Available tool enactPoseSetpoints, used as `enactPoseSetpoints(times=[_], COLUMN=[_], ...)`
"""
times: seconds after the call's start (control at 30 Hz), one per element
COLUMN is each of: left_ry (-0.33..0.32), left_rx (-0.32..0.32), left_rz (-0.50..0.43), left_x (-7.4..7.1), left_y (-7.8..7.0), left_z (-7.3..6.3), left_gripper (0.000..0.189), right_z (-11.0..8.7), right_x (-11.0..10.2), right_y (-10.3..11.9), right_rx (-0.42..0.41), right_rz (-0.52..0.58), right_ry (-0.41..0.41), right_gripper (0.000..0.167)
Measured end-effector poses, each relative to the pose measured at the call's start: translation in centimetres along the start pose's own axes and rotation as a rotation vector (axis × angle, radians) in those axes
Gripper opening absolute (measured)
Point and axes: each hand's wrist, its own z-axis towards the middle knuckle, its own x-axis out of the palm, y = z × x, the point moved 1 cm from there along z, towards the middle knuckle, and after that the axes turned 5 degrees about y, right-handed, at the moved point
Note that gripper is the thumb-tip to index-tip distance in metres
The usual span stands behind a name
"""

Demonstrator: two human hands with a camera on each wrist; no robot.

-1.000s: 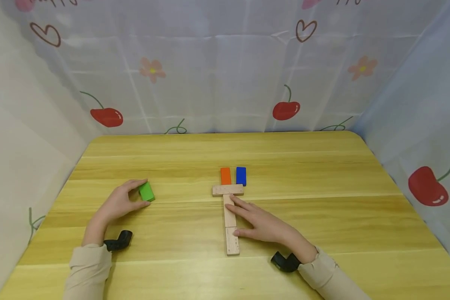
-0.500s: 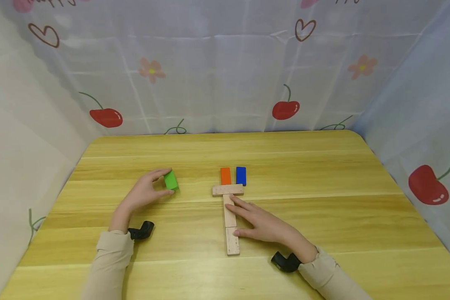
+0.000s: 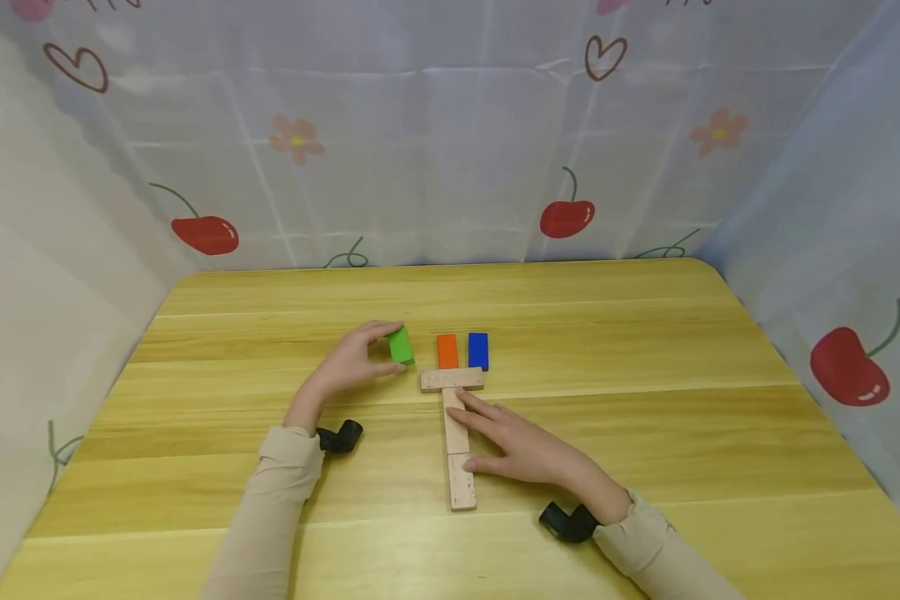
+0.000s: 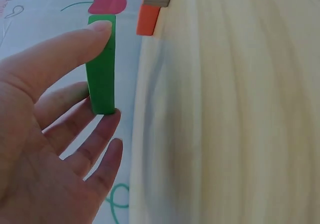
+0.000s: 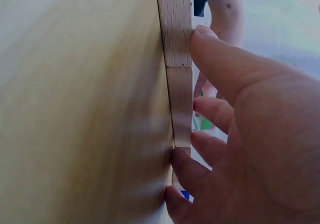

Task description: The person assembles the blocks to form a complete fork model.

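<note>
My left hand (image 3: 351,360) pinches a green block (image 3: 400,345) between thumb and fingertips, left of an orange block (image 3: 447,352). In the left wrist view, the thumb lies on the top of the green block (image 4: 102,69) and fingers support its lower end. A blue block (image 3: 478,351) lies right of the orange one. Just in front of both is a crosswise plain wooden block (image 3: 442,381). Two more plain blocks, a farther one (image 3: 456,433) and a nearer one (image 3: 462,492), run end to end towards me. My right hand (image 3: 528,448) rests its extended fingers and thumb on these two.
The wooden table (image 3: 682,400) ends at a white curtain (image 3: 427,167) printed with cherries, hearts and flowers. White sheets also hang at both sides. Each wrist carries a black camera mount, one on the left (image 3: 340,437) and one on the right (image 3: 567,522).
My left hand has carried the green block from the left side of the table, rightwards and slightly away from me, close to the orange block. My right hand has stayed on the plain blocks.
</note>
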Motion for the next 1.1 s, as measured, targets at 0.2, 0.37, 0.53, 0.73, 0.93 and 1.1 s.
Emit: enactPoseSetpoints(times=[0.2,0.37,0.53,0.73,0.93,1.1], left_ry=[0.009,0.008,0.012,0.018,0.051,0.072], left_rx=[0.032,0.039,0.027,0.035,0.052,0.054], left_rz=[0.006,0.018,0.055,0.065,0.081,0.089], left_x=[1.1,1.6,2.0,2.2,2.3,2.4], left_y=[0.2,0.2,0.3,0.2,-0.2,-0.4], left_z=[1.5,2.0,2.1,2.1,1.9,1.7], left_gripper=[0.066,0.065,0.064,0.064,0.066,0.067], right_z=[0.1,0.1,0.1,0.1,0.0,0.0], right_x=[0.0,0.1,0.1,0.0,0.1,0.1], right_y=[0.0,0.0,-0.1,-0.1,-0.1,-0.2], right_rx=[0.000,-0.005,-0.003,-0.003,-0.002,-0.007], right_rz=[-0.010,-0.010,-0.008,-0.007,-0.006,-0.009], right_ry=[0.001,0.003,0.000,-0.002,-0.005,-0.010], right_gripper=[0.070,0.070,0.070,0.070,0.070,0.070])
